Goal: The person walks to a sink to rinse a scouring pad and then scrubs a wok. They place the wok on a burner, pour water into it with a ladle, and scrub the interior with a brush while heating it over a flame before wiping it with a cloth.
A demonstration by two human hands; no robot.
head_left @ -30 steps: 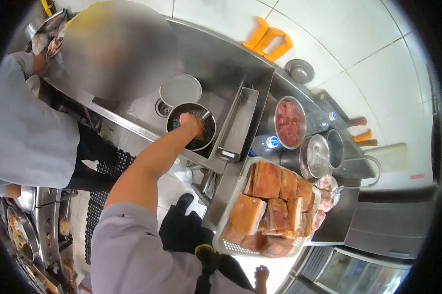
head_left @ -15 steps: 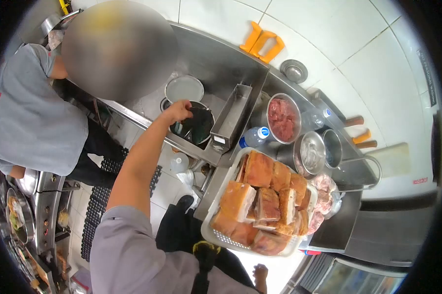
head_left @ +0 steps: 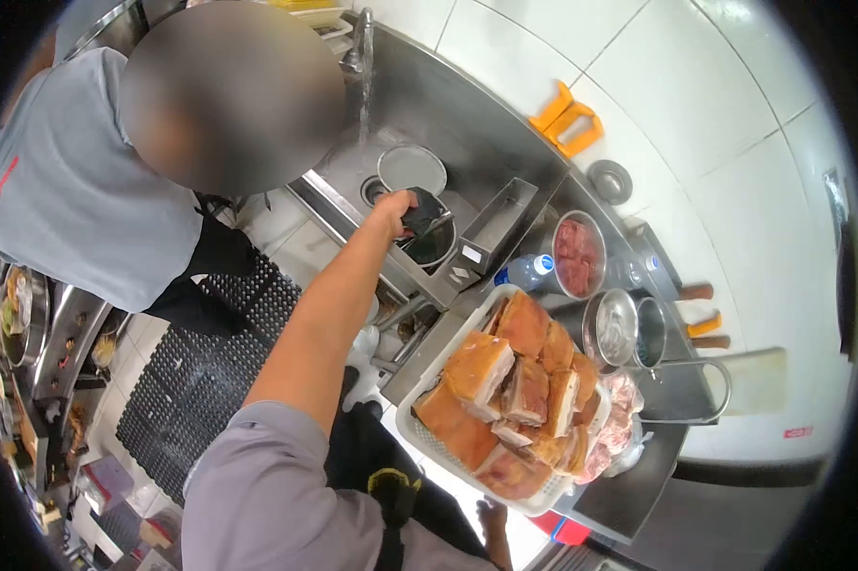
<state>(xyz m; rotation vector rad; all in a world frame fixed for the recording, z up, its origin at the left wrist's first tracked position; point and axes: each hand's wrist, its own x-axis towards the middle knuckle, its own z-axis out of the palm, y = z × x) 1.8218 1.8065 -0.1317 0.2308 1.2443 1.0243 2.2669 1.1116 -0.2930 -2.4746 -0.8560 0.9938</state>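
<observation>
Our left hand reaches across into the metal sink, its fingers closed around a dark, crumpled cloth or pad; we cannot tell which. The bunched piece is over the round metal pot in the sink, covering part of its mouth; whether it touches the rim is unclear.

Our right hand hangs low near our body, and we cannot tell how far open it is or whether it has hold of anything.

A round, pale lid or disc lies just beside the pot, and a long rectangular metal container stands on the other side. Water runs from the faucet at the far end. Beside the sink, on the counter, we have a white perforated basket heaped with browned slabs of meat, with a blue-capped bottle near it.
</observation>
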